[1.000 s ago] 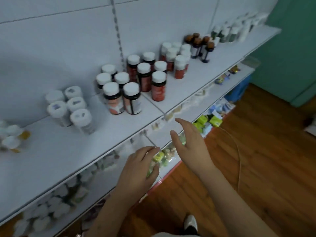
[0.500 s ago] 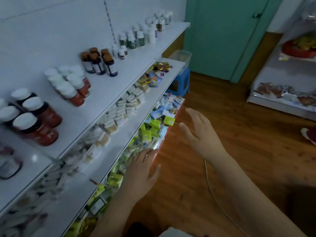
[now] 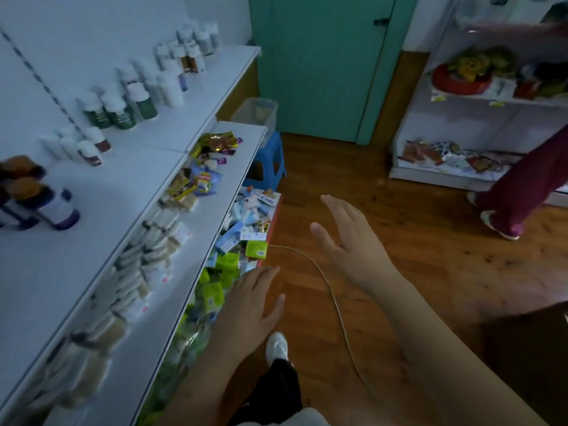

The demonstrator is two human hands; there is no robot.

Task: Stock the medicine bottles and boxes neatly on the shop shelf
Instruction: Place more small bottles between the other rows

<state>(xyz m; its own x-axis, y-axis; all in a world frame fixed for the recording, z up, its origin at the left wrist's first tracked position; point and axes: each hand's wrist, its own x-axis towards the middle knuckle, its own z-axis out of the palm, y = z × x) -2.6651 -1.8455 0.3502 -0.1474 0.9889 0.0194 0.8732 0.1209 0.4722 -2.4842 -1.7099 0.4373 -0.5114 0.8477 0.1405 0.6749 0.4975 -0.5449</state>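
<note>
Left hand (image 3: 250,305) and right hand (image 3: 345,238): both empty, fingers spread, over wooden floor (image 3: 430,272) beside shop shelf (image 3: 147,186); medicine bottles (image 3: 123,109) stand on top tier.

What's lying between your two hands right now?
In the head view, bare wooden floor and a thin pale cable curving across it lie between the left hand and right hand.

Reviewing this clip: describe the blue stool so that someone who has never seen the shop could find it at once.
Start at the teal door on the far wall and look down to the wooden floor at its left. The blue stool stands there, at the far end of the white shelves, with a clear plastic bin just above it. It is the only blue plastic furniture in view.
</note>
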